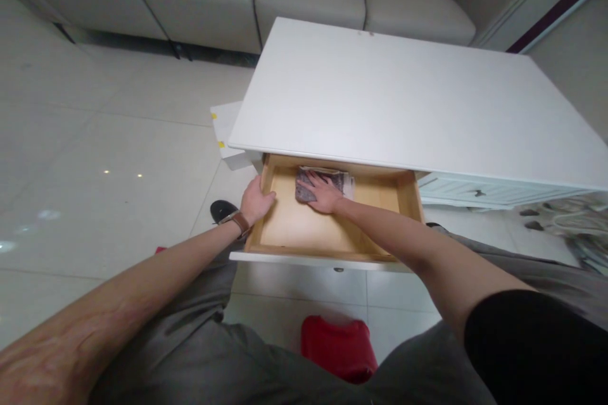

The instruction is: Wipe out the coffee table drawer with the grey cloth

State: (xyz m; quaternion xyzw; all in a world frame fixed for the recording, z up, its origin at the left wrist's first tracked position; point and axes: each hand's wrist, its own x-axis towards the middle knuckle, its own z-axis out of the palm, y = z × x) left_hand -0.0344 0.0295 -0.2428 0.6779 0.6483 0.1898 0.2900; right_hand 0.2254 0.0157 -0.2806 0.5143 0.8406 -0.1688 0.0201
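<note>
A wooden drawer point(304, 228) is pulled out from the white table point(408, 101). My left hand point(256, 201) grips the drawer's left side wall, thumb over the inside and the other fingers hidden outside. Inside, toward the back, lies a folded grey-brown cloth point(336, 178) with a whitish edge on its right. Flat on top of this cloth rests my right hand point(324, 193), its fingers spread. Part of the cloth is covered by that hand.
Behind the table stands a grey sofa point(313, 0). A white box point(225, 130) with yellow marks is at the table's left. Below the drawer, between my legs, sits a red object point(337, 345). Another drawer front point(479, 192), closed, is on the right.
</note>
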